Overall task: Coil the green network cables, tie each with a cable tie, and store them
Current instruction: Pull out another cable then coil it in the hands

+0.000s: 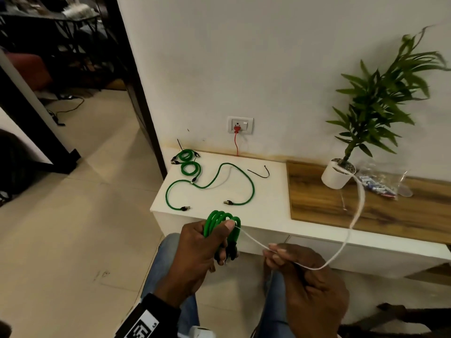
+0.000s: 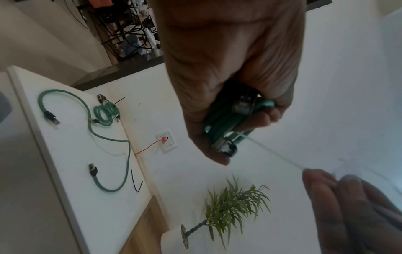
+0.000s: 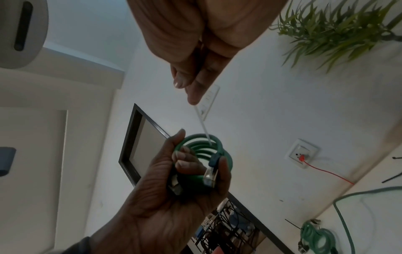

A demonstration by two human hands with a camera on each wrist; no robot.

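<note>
My left hand [image 1: 223, 242] grips a coiled green network cable [image 1: 214, 220] in front of the white cabinet, thumb pressed on top of the loops. Its plugs [image 3: 210, 175] lie against my fingers. A long white cable tie [image 1: 251, 239] runs from the coil to my right hand [image 1: 273, 251], which pinches it between thumb and fingers; its tail arcs away to the right. Two tied green coils [image 1: 188, 162] lie at the cabinet's far left corner. Two loose green cables [image 1: 251, 184] sprawl beside them, near a black cable tie [image 1: 258, 173].
The white cabinet top [image 1: 268, 203] adjoins a wooden panel [image 1: 341, 208]. A potted plant [image 1: 335, 175] and a clear plastic bag [image 1: 380, 184] stand on the panel. A red plug sits in the wall socket [image 1: 240, 125]. Tiled floor and a doorway lie to the left.
</note>
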